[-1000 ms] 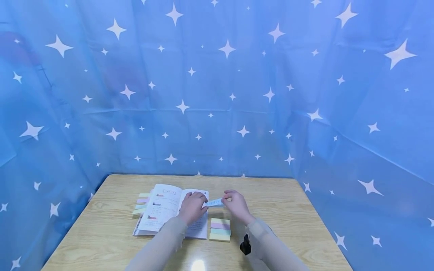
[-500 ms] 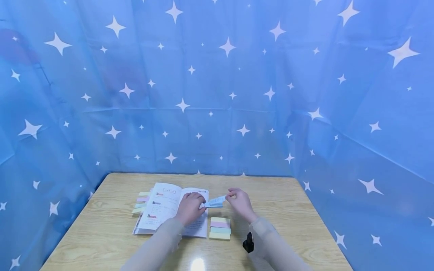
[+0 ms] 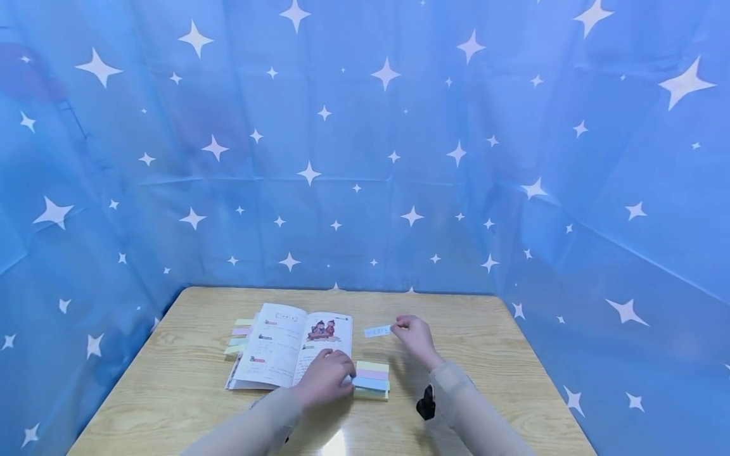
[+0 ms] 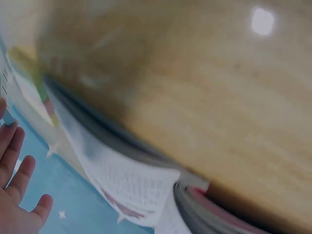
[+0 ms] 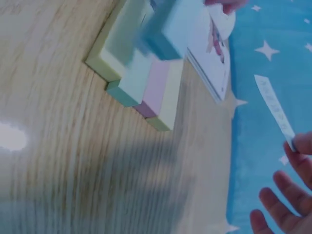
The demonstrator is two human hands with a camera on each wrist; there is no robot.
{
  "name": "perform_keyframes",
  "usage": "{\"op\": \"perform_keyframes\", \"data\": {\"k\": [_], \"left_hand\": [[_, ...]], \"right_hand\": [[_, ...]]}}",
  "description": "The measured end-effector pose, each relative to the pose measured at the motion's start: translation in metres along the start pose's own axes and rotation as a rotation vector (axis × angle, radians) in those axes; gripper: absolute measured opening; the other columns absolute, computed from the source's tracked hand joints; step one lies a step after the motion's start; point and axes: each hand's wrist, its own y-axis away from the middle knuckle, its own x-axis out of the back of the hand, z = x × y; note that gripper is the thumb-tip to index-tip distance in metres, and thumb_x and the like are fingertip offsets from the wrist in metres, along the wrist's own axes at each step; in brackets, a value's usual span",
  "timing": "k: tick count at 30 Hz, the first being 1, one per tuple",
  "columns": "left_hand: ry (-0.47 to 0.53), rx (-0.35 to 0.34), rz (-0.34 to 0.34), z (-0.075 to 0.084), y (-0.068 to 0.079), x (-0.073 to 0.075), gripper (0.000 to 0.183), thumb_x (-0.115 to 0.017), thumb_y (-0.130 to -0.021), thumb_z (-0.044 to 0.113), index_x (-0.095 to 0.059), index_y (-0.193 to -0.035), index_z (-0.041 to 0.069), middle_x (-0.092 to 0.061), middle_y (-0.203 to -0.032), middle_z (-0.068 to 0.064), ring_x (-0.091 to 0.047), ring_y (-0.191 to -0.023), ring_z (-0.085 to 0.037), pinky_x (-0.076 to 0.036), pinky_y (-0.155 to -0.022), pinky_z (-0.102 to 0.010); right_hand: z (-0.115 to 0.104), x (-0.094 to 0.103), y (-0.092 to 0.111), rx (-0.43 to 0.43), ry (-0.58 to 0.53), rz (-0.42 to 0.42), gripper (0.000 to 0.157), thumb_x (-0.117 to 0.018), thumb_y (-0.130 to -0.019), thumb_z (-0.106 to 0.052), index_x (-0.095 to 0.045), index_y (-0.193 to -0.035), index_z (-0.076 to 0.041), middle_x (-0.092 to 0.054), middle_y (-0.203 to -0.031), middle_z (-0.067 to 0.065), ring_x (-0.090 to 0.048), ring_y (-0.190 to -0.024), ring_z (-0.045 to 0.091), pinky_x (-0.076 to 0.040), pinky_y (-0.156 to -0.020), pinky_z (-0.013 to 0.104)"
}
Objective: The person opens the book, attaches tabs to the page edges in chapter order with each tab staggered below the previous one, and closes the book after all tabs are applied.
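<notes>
My left hand [image 3: 326,378] grips a blue sticky-note pad [image 3: 369,384] by its left end, just over the row of pastel sticky-note pads [image 3: 372,367] beside the book. In the right wrist view the blue pad [image 5: 170,29] is blurred above the yellow, green and pink pads [image 5: 155,87]. My right hand [image 3: 416,340] pinches one end of a pale blue sticky strip [image 3: 377,331] with handwriting, raised over the table. An open book [image 3: 270,348] lies to the left, its right page partly covered by my left hand. The left wrist view shows fingers [image 4: 19,180] without the pad's grip.
Several coloured sticky tabs [image 3: 241,335] stick out from the book's left edge. The wooden table [image 3: 456,329] extends around the things. A blue curtain with white stars [image 3: 365,158] hangs behind and at both sides.
The right hand has pulled the strip off the blue pad, moving right. The left hand has carried the blue pad down from the book's right page to the row of pads, uncovering a picture.
</notes>
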Motion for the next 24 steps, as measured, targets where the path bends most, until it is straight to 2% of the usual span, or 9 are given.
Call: {"op": "perform_keyframes", "data": {"k": [3,8,15,19,24], "left_hand": [[-0.011,-0.031,-0.011,0.006,0.005,-0.003,0.012,-0.072,-0.081,0.03,-0.072,-0.088,0.021,-0.066,-0.096,0.01,-0.058,-0.103,-0.012,-0.042,-0.098,-0.049],[-0.023,-0.084,-0.003,0.014,0.011,-0.009,0.009,-0.072,-0.077,0.028,-0.071,-0.083,0.022,-0.064,-0.092,0.013,-0.058,-0.1,-0.01,-0.044,-0.098,-0.05],[-0.052,-0.109,-0.051,0.021,0.014,-0.019,0.009,-0.074,-0.075,0.03,-0.069,-0.081,0.024,-0.063,-0.095,0.015,-0.056,-0.102,-0.008,-0.044,-0.098,-0.048],[-0.08,-0.125,-0.043,0.022,0.015,-0.024,0.013,-0.077,-0.073,0.033,-0.066,-0.076,0.026,-0.062,-0.095,0.015,-0.055,-0.1,-0.007,-0.046,-0.096,-0.047],[-0.109,-0.131,-0.013,0.022,0.017,-0.028,0.015,-0.077,-0.073,0.035,-0.065,-0.076,0.026,-0.062,-0.095,0.014,-0.056,-0.099,-0.008,-0.047,-0.095,-0.046]], "right_hand": [[0.004,-0.001,-0.001,0.022,0.015,0.005,0.015,-0.062,-0.092,-0.008,-0.065,-0.078,-0.002,-0.064,-0.118,0.022,-0.057,-0.113,0.039,-0.052,-0.081,0.046],[0.007,-0.004,-0.001,0.02,0.017,-0.004,0.027,-0.061,-0.091,-0.008,-0.056,-0.065,-0.004,-0.065,-0.116,0.021,-0.059,-0.112,0.038,-0.05,-0.079,0.043],[0.007,-0.013,0.006,-0.008,-0.027,-0.038,0.033,-0.063,-0.09,-0.008,-0.051,-0.059,-0.006,-0.066,-0.114,0.022,-0.063,-0.099,0.034,-0.051,-0.083,0.047],[0.008,-0.022,0.012,-0.064,-0.059,-0.048,0.035,-0.063,-0.089,-0.011,-0.048,-0.058,-0.009,-0.065,-0.116,0.021,-0.061,-0.106,0.036,-0.05,-0.082,0.044],[0.01,-0.032,0.018,-0.101,-0.07,-0.052,0.03,-0.065,-0.089,-0.014,-0.055,-0.062,-0.006,-0.065,-0.118,0.017,-0.056,-0.117,0.038,-0.049,-0.085,0.046]]}}
